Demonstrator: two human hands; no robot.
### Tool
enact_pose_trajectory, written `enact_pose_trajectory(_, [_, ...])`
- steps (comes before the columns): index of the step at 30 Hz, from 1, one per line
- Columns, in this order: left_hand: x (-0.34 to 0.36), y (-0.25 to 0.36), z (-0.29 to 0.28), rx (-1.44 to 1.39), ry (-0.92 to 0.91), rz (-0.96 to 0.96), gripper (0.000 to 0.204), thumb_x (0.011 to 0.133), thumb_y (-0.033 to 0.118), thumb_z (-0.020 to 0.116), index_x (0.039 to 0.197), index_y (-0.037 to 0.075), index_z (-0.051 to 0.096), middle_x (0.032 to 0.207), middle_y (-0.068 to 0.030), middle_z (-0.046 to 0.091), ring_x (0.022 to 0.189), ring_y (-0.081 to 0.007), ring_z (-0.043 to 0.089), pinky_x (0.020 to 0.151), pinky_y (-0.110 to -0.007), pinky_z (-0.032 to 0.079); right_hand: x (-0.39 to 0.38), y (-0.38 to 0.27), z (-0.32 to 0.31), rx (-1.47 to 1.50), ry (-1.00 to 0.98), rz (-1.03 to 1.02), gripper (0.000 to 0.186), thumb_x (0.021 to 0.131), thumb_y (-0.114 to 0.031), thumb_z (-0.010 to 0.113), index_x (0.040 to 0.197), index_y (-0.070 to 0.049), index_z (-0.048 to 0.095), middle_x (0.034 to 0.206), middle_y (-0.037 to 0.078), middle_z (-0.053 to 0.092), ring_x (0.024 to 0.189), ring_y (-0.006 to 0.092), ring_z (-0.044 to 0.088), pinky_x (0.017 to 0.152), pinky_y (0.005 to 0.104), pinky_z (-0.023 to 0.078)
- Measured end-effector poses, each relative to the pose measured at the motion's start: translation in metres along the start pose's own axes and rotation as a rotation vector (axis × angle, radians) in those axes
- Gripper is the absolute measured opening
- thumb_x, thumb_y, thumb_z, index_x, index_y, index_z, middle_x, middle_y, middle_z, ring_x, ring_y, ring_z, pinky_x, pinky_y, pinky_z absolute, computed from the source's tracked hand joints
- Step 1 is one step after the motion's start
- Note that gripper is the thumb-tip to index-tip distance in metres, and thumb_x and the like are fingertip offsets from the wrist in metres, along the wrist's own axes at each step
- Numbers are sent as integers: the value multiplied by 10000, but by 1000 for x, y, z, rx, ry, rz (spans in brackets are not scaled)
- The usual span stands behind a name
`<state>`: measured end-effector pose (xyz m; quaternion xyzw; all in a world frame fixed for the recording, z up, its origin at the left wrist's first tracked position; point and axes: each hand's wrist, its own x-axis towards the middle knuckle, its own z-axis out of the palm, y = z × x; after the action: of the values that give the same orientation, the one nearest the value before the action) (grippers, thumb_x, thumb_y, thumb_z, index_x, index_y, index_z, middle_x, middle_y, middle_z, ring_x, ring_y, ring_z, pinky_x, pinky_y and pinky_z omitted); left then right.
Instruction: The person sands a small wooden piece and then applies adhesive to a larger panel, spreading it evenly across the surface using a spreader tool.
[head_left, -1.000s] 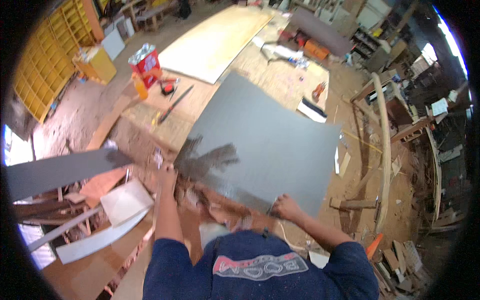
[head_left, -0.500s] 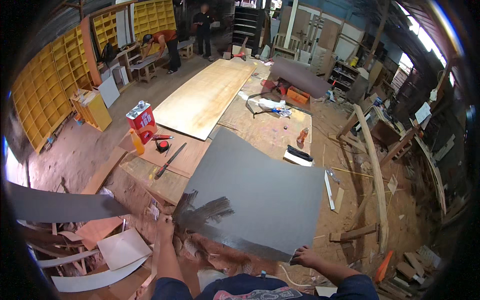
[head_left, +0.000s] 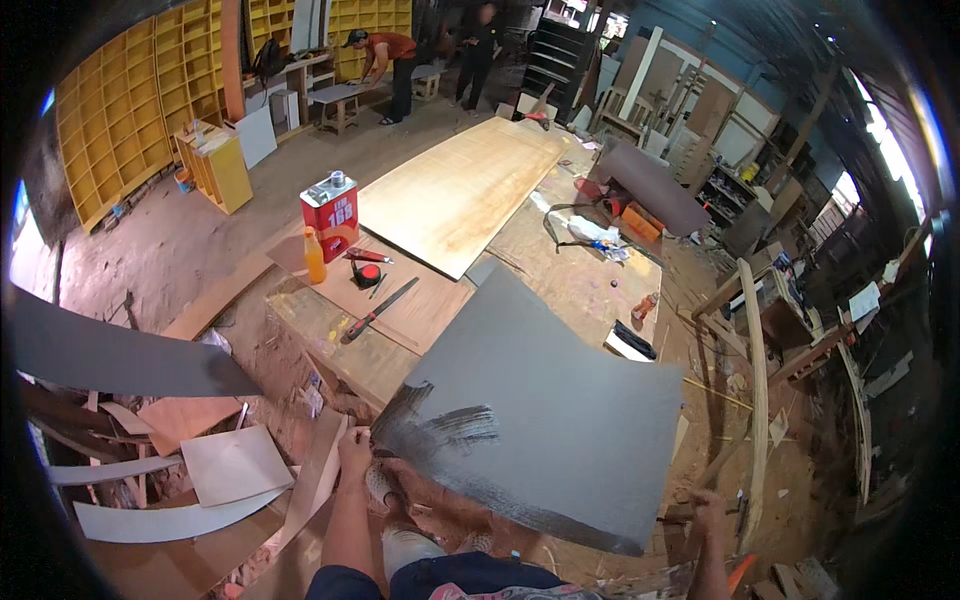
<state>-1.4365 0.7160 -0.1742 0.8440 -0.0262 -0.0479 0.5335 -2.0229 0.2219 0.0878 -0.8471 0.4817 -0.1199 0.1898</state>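
Note:
A large grey laminate sheet [head_left: 540, 400] lies over the near end of the worktable, its near part overhanging toward me. Dark, glossy streaks mark its left corner and near edge. My left hand [head_left: 355, 450] is closed on the left corner. Off the sheet's near right corner, my right hand [head_left: 708, 505] is raised and apart from it, its fingers blurred. Beyond the sheet's left side lie a black-and-red file [head_left: 378, 310], a red-and-black tape measure [head_left: 367, 274] and a red cutter knife [head_left: 370, 256]. Behind them stand a red metal can [head_left: 330, 222] and an orange bottle [head_left: 315, 258].
A pale wooden panel [head_left: 470, 190] covers the table's far left. A dark roll [head_left: 655, 188] and an orange box [head_left: 641, 222] sit at its far right. Offcuts [head_left: 237, 465] lie at my left, a timber frame [head_left: 752, 400] stands right. Two people are at the back.
My right hand has let go of the sheet's near right corner and moved away to the right. The left hand still holds its corner. The view has shifted, moving the scene rightward.

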Motion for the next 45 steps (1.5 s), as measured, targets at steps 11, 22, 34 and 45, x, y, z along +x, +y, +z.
enact_pose_trajectory(11, [-3,11,3,-80,-82,-47,174,984,134,658,1045,-15,723,900,-139,730,817,-221,689,778,-360,535,45,-389,305,-78,-435,-689,356,894,-72,606,1231,-125,712,1158,159,705,1142,339,642,974,448,520])
enact_pose_trajectory(22, [-13,18,-8,3,12,-10,204,995,195,647,1027,8,724,905,-186,730,842,-332,704,801,-407,541,54,-470,410,-369,-390,-1227,290,834,-97,600,1000,-217,807,922,71,733,996,289,657,888,429,480])
enact_pose_trajectory(34, [-9,17,6,5,42,-85,205,991,182,651,1040,-4,721,1000,-192,730,963,-327,691,869,-416,523,56,-346,359,-327,-600,-1230,317,741,-62,658,936,-245,828,934,15,750,1016,225,646,945,409,466])
enact_pose_trajectory(45, [-4,5,-14,285,88,29,183,969,165,655,1047,17,730,1048,-178,731,1022,-342,681,914,-420,509,35,-187,252,-464,-664,-1207,321,722,-74,676,973,-226,807,944,-19,739,995,210,626,935,383,445])
